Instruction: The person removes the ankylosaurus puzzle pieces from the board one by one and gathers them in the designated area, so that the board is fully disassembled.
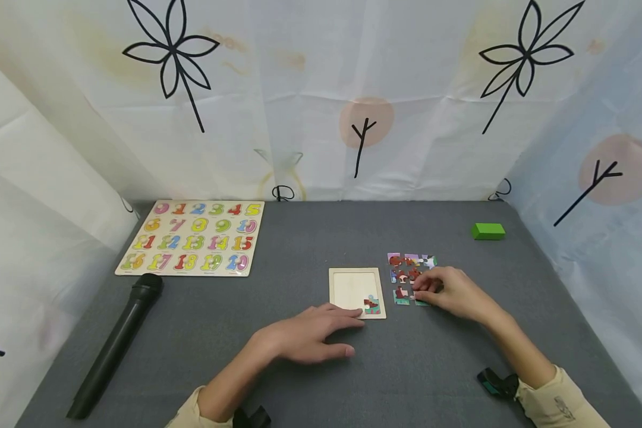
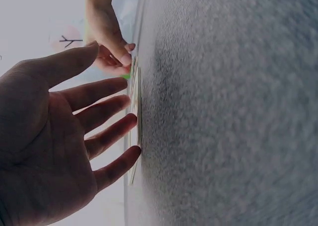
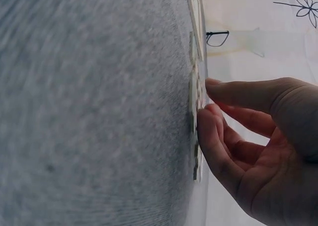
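In the head view a light wooden puzzle tray lies on the table, one jigsaw piece in its lower right corner. My left hand lies at the tray's near left edge with fingers spread, fingertips over its rim; the left wrist view shows this palm holding nothing. To the tray's right are several loose jigsaw pieces with brown, pink and green print. Over their right side is my right hand, fingers bent, partly covering them. The right wrist view shows a gap between thumb and fingers, just above the pieces.
A number board lies at the back left of the grey table. A black microphone lies at the left. The green block is at the back right. Printed white cloth stands around the back and sides.
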Action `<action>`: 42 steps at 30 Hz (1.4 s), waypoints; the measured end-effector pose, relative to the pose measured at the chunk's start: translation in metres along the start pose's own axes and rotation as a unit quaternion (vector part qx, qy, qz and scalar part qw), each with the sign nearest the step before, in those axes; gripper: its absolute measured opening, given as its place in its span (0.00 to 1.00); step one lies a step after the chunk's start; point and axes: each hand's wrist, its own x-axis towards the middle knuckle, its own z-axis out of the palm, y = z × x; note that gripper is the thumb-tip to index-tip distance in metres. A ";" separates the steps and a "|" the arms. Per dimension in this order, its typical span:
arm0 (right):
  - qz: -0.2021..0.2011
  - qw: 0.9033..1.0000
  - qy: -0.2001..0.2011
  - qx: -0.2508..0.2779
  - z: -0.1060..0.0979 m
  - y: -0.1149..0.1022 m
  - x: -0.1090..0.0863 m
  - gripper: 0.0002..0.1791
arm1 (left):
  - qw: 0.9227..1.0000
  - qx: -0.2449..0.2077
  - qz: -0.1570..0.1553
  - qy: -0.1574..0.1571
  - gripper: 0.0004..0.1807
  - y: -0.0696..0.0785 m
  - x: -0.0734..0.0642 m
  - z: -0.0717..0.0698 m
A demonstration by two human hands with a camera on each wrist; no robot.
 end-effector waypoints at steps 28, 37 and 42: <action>-0.039 0.986 -0.108 0.118 0.043 -0.043 0.035 0.13 | 0.992 0.047 -0.089 0.076 0.32 -0.033 -0.012 -0.013; -0.014 0.991 -0.096 0.089 0.043 -0.042 0.038 0.16 | 0.992 0.048 -0.090 0.079 0.32 -0.032 -0.011 -0.012; -0.014 0.990 -0.099 0.098 0.044 -0.043 0.038 0.15 | 0.991 0.046 -0.092 0.081 0.32 -0.032 -0.011 -0.010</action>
